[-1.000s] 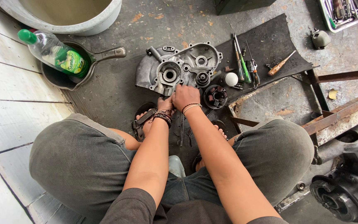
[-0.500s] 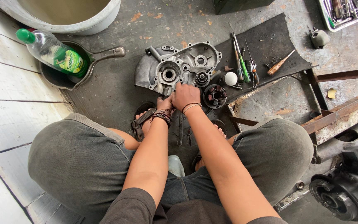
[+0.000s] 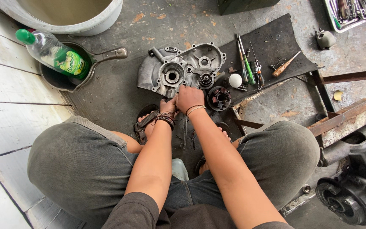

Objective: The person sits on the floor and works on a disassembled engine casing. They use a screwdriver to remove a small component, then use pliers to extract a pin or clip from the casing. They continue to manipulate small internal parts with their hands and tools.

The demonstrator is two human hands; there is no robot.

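Grey cast-metal engine casing (image 3: 178, 70) flat on the concrete floor (image 3: 119, 97), open side up, round bearing seats showing, far of the knees and near the scene's middle. Left hand (image 3: 167, 106) at the casing's near edge, fingers curled tight, touching the metal; cannot tell what, if anything, sits inside the grip. Right hand (image 3: 188, 98) just beside it, knuckles up, fingers folded down against the same edge; contents likewise hidden. Both wrists banded with bracelets, hands touching each other.

Right of the casing, a dark round part with copper windings (image 3: 219, 98), and a white ball (image 3: 235, 80) just beyond. Further right, on a black rubber mat (image 3: 276, 42), a green-handled screwdriver (image 3: 248, 68) and a wooden-handled tool (image 3: 284, 65). Far left, a dark pan (image 3: 70, 76) with a clear bottle, green-capped (image 3: 49, 51), lying across it; behind that, a large pale basin (image 3: 64, 17). Rusty steel bars (image 3: 348, 114) on the right, with a tray of tools (image 3: 352, 12) at the far right corner. Sandalled foot (image 3: 145, 123) tucked under the left wrist, grey trousers either side.
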